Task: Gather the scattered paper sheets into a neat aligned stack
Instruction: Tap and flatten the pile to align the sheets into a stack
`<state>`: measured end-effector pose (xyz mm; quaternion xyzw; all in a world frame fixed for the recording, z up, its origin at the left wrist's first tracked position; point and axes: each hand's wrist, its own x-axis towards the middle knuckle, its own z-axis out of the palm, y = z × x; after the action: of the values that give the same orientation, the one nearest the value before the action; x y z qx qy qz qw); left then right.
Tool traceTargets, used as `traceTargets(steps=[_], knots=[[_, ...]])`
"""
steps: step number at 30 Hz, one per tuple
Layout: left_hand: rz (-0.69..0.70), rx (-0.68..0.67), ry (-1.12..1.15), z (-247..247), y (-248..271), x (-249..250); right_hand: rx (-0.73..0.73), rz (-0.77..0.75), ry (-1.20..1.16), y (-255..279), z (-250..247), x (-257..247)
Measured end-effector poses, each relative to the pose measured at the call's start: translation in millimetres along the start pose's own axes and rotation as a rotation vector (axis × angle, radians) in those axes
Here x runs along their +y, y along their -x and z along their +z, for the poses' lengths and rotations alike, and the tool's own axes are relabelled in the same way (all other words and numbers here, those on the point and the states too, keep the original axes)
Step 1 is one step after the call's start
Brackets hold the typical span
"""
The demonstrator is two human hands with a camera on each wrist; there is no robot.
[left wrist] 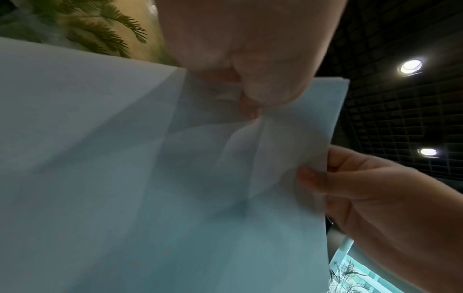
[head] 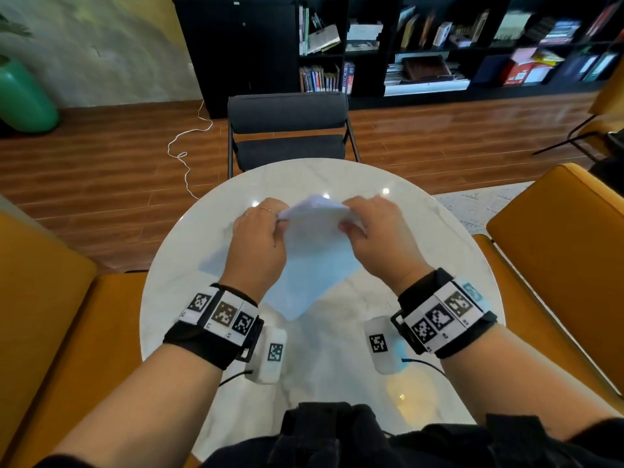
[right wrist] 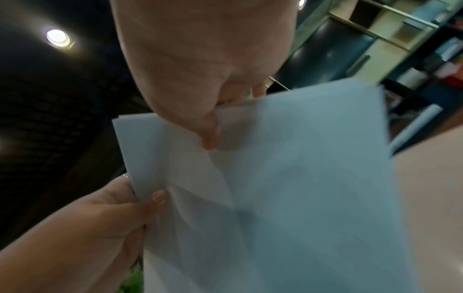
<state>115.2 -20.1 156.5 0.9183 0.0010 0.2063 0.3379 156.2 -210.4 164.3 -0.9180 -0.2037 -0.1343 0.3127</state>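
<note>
A bunch of white paper sheets [head: 312,255] hangs above the round marble table [head: 439,265], held up by both hands at its top edge. My left hand [head: 266,219] pinches the upper left part of the sheets [left wrist: 150,178] between thumb and fingers. At the upper right, my right hand [head: 363,219] pinches the same sheets [right wrist: 288,198]. The sheets are fanned and not aligned; one lower corner points down toward me. In the left wrist view, my right hand's thumb [left wrist: 315,178] presses the paper edge. My left thumb [right wrist: 155,200] shows in the right wrist view.
A dark chair [head: 287,130] stands at the table's far side. Orange seats flank it on the left [head: 50,315] and right [head: 557,248]. A black bookshelf [head: 439,45] lines the back wall, and a white cord [head: 185,153] lies on the wooden floor.
</note>
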Motion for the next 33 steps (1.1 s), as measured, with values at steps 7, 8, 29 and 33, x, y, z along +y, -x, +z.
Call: traceTargets(steps=[7,8,29,33], knots=[[-0.488,0.273,0.243,-14,10,-43,0.052,0.512,-0.666,8,-1,43],[-0.630,0.231,0.393,-16,13,-51,0.064,0.547,-0.773,12,-2,48],[-0.671,-0.121,0.319,39,72,-79,0.000,0.819,-0.514,80,65,94],[-0.542,-0.101,0.149,17,41,-75,0.148,0.635,-0.442,46,32,79]])
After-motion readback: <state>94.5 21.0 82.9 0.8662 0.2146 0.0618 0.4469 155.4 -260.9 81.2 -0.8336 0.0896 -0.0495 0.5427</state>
